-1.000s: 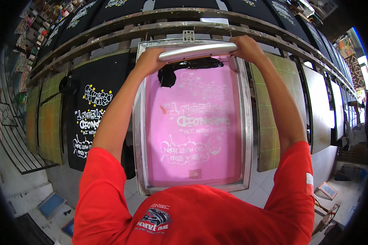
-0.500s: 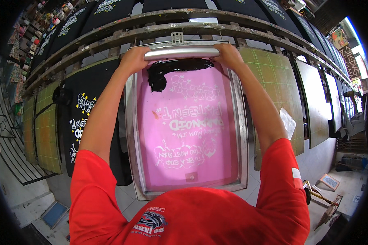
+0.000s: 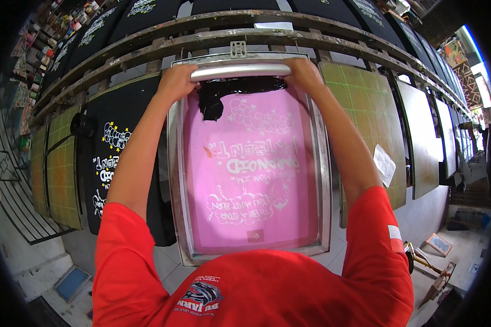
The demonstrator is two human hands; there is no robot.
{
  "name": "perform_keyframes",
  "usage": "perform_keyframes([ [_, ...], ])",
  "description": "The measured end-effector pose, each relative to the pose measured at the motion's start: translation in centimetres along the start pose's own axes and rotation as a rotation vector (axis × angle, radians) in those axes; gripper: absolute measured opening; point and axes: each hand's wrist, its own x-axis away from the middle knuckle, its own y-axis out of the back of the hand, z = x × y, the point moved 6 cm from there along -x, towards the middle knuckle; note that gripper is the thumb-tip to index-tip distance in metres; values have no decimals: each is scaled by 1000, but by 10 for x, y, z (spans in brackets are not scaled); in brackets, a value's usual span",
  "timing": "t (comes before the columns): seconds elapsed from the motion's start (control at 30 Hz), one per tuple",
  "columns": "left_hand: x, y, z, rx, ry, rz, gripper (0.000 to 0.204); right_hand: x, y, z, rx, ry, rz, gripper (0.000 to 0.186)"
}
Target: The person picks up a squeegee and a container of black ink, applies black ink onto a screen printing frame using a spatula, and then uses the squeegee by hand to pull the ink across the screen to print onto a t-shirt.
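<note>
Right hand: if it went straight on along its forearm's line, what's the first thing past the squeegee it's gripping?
Likely the screen frame's far bar, just beyond the squeegee. Depth is unclear: the right hand might clear the bar, with the wooden rail next.

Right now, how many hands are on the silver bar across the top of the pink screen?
2: the left hand at the left end of the silver bar, the right hand at its right end. No other hand shows there.
</note>
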Motion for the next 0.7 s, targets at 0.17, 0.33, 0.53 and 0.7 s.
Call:
perform_keyframes([
  [0.17, 46, -22, -16, -27, -33, -122, 15, 46, -23, 13, -1, -61, -7, 28],
  [0.33, 35, -11, -20, -23, -31, -18, 17, 40, 3, 10, -5, -44, 122, 28],
  [0.53, 6, -12, 1, 11, -6, -29, 18, 2, -12, -3, 11, -24, -12, 27],
  [0.7, 20, -19, -11, -77, -4, 10, 24, 23, -14, 1, 24, -46, 45, 27],
])
